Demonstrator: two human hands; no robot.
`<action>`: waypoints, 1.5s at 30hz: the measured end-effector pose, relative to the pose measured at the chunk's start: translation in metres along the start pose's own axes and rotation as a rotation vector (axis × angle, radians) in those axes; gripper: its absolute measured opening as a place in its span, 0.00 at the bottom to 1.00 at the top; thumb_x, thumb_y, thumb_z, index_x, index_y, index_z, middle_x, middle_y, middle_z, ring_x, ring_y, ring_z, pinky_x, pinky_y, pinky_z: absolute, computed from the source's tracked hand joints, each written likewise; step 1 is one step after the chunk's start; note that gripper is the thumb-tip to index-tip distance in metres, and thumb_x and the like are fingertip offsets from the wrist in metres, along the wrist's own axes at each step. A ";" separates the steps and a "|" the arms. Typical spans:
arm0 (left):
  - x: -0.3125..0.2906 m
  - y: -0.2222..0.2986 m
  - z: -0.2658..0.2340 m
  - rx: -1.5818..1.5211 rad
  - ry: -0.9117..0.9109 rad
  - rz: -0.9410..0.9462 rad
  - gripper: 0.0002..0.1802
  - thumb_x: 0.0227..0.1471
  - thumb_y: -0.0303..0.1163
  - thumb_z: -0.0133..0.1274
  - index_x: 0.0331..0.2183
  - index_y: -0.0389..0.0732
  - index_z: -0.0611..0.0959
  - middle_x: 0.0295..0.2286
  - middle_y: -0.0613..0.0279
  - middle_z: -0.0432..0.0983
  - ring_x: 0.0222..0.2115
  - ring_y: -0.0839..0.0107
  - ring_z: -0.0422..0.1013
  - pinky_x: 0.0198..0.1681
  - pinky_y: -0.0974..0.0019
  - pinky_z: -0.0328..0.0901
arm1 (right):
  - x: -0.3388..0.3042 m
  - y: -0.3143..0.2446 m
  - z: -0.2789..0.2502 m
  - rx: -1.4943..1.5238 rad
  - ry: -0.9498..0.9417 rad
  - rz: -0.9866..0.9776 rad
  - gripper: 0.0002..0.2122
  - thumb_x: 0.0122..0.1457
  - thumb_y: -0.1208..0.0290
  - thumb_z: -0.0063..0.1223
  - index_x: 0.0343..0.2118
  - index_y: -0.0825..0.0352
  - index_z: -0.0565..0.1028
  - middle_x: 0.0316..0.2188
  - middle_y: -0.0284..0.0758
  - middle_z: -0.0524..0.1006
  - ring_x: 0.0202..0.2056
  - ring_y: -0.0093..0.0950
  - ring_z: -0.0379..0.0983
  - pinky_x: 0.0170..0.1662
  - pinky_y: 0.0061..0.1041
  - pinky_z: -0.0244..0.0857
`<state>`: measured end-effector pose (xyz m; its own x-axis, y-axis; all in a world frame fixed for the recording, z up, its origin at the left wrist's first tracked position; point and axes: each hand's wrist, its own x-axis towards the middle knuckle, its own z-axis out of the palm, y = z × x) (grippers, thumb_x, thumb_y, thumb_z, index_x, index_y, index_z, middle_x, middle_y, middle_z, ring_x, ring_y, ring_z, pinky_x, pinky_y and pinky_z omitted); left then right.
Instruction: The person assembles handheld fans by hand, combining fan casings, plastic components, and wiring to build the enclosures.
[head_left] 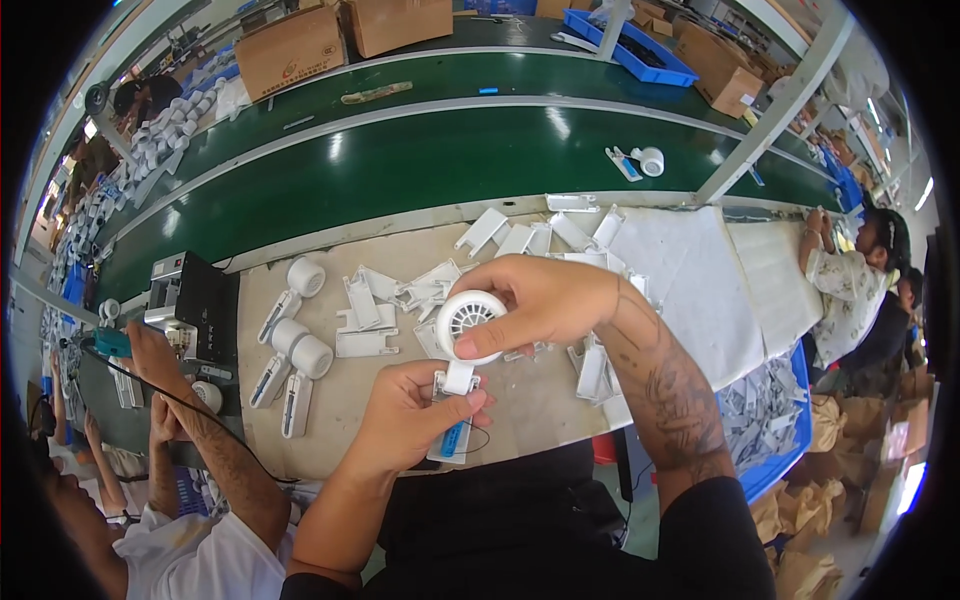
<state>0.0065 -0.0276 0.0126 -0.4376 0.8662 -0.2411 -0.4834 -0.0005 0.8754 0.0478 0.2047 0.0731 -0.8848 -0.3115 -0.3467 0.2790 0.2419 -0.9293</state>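
Note:
A white handheld fan [468, 318] is held upright over the near edge of the worktable, its round grille facing up. My right hand [540, 303] grips the fan's round head, thumb across the grille's rim. Below it, my left hand [418, 412] pinches the narrow open handle just under the neck. A blue battery [453, 438] and a thin dark wire show in that handle. Loose white plastic handle shells [368, 302] lie scattered beyond and beside my hands. Several fans with white heads [302, 348] rest on the table to the left.
A green conveyor belt [400, 160] runs across the far side, with another fan [649, 161] on it. At left, a co-worker's hand holds a teal tool [113, 343] near a black machine [205, 310]. A blue bin [800, 425] of white parts stands at right.

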 end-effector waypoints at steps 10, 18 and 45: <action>0.001 -0.002 -0.015 -0.149 0.030 0.036 0.16 0.61 0.33 0.54 0.42 0.28 0.80 0.34 0.49 0.81 0.32 0.62 0.80 0.38 0.60 0.75 | 0.015 0.001 0.005 -0.150 0.235 -0.089 0.24 0.57 0.56 0.65 0.47 0.73 0.75 0.28 0.34 0.79 0.24 0.18 0.72 0.25 0.18 0.64; -0.003 -0.012 -0.066 0.144 0.426 0.288 0.17 0.56 0.27 0.59 0.48 0.33 0.80 0.41 0.58 0.80 0.32 0.77 0.74 0.37 0.72 0.68 | -0.031 0.129 -0.016 -0.949 0.907 0.058 0.14 0.49 0.65 0.64 0.40 0.62 0.80 0.31 0.37 0.81 0.36 0.39 0.76 0.41 0.39 0.70; 0.026 -0.019 -0.023 -0.440 0.197 0.407 0.29 0.67 0.44 0.39 0.59 0.32 0.67 0.55 0.53 0.70 0.41 0.72 0.71 0.45 0.67 0.67 | 0.014 0.069 0.098 1.044 0.684 -0.449 0.09 0.58 0.81 0.61 0.34 0.64 0.70 0.33 0.32 0.79 0.37 0.19 0.75 0.40 0.20 0.69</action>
<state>-0.0129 -0.0165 -0.0196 -0.7633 0.6452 -0.0343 -0.4972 -0.5527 0.6688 0.0912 0.1274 -0.0086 -0.8977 0.4185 -0.1380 -0.2032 -0.6711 -0.7130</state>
